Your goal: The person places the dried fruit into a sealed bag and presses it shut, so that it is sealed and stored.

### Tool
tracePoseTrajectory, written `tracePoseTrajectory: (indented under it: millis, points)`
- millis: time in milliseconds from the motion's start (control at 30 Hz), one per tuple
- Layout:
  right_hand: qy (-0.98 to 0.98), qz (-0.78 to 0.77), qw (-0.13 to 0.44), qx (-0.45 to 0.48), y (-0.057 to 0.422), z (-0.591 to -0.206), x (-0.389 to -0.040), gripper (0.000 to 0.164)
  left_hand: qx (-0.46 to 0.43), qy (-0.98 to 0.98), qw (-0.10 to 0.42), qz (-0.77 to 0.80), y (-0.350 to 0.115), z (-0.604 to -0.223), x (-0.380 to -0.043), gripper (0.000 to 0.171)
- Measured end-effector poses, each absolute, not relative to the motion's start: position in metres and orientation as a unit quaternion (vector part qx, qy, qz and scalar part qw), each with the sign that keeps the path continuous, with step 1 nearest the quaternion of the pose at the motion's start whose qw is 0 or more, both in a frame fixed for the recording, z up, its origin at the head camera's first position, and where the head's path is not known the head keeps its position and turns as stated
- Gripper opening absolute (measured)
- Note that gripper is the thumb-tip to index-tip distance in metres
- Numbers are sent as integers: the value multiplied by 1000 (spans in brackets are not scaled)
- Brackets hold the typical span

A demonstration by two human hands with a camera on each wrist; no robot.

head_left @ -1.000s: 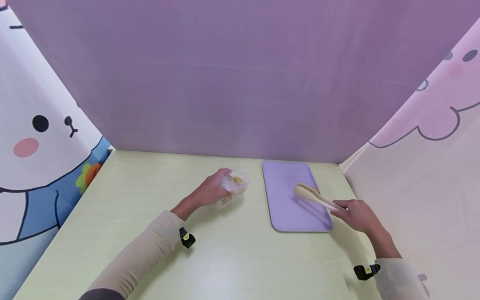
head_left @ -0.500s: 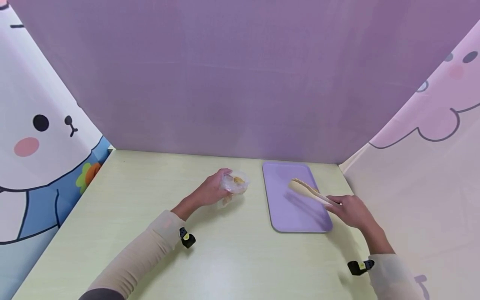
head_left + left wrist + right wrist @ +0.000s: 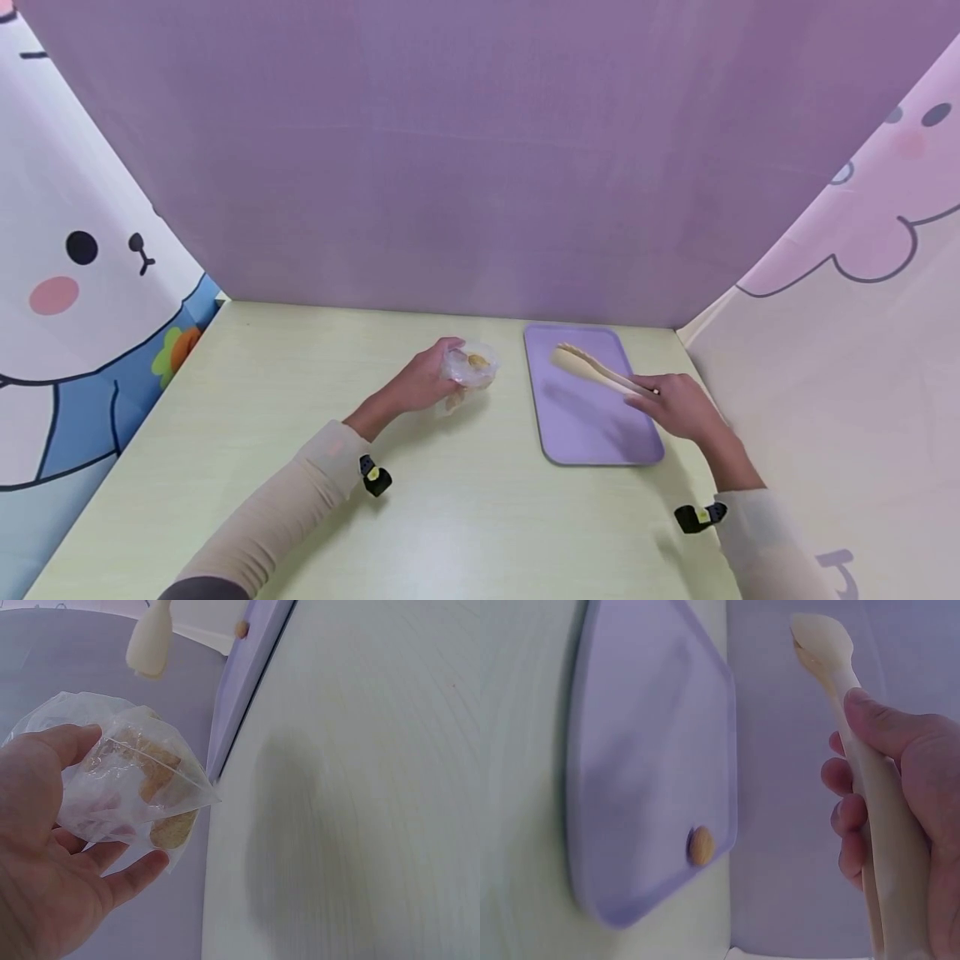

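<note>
My left hand grips a clear plastic bag by its side, above the table. Through the film, several light-brown, cookie-like pieces show in the left wrist view. My right hand holds cream-coloured tongs over the purple tray, their tips towards the bag. In the right wrist view the tong heads lie close together, with nothing visible between them. One small round brown piece lies on the tray near a rim; in the head view it is hidden behind the right hand or tongs.
The pale wooden table carries the tray at its back right. A purple partition rises behind the table. Cartoon-printed fabric walls flank it left and right, the right one close to my right arm.
The right hand has moved left and slightly away with the tongs, so their tips hang nearer the bag. The left hand and bag stay where they were.
</note>
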State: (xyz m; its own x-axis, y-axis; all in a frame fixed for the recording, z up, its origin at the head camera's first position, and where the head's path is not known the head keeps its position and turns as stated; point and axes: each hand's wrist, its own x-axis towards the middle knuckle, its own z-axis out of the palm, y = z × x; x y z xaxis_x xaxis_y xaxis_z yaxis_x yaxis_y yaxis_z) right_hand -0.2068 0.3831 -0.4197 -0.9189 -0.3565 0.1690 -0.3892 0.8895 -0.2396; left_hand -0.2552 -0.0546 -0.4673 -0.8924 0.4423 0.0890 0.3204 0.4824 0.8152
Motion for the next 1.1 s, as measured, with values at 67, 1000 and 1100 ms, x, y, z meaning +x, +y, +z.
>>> tracePoseTrajectory:
  millis: [67,1000,1100]
  points:
    - [-969,137,63,195,377,-416,-208,38,221,856,70,462,-55,-467,-255,73]
    - [-955,173,54,237,311,-395,-228,39,213,848,86,478,-49,-469,-257,73]
    - [-952,175,51,247,304,-394,-229,39,216,847,86,478,-48,-468,-256,73]
